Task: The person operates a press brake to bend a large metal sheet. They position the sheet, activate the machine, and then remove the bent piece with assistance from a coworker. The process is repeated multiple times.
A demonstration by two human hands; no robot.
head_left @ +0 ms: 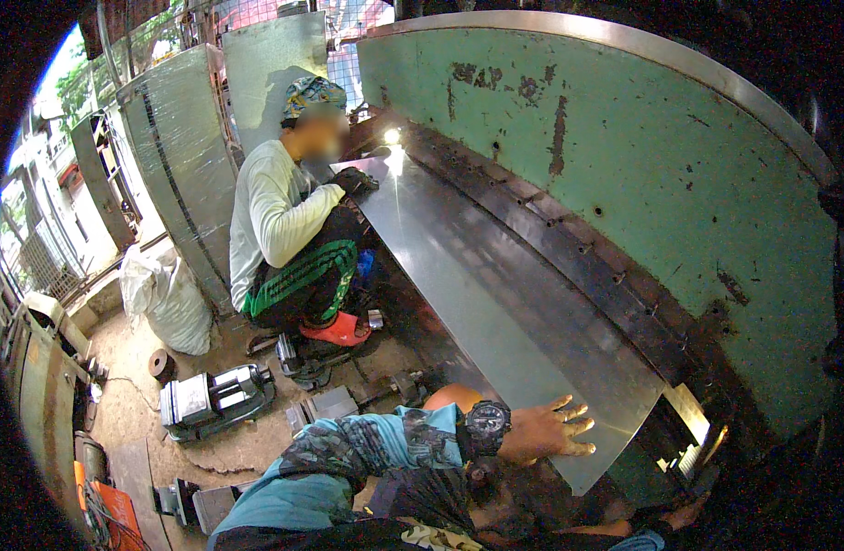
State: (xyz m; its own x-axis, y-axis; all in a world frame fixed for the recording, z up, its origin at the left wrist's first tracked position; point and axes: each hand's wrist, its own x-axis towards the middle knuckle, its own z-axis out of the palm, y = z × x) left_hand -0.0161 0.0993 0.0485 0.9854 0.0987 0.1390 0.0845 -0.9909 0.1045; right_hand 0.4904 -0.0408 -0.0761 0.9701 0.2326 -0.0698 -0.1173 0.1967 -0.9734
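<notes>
A long, shiny metal sheet [477, 285] lies on the bed of a green machine and runs away from me toward the far end. My left hand [546, 430], below a black wristwatch [487, 427], rests flat on the sheet's near end with its fingers spread. At the lower right, my right hand [684, 514] is low beside the machine's near end, in shadow. What its fingers do is hard to see. At the far end a crouching co-worker [284, 211] has a dark-gloved hand [356, 181] on the sheet's left edge.
The machine's tall green plate [642, 193] rises along the sheet's right side. Metal vises [218, 399] stand on the floor to the left, near a white sack [169, 303] and tall metal panels [179, 156]. A lamp [392, 137] glows at the far end.
</notes>
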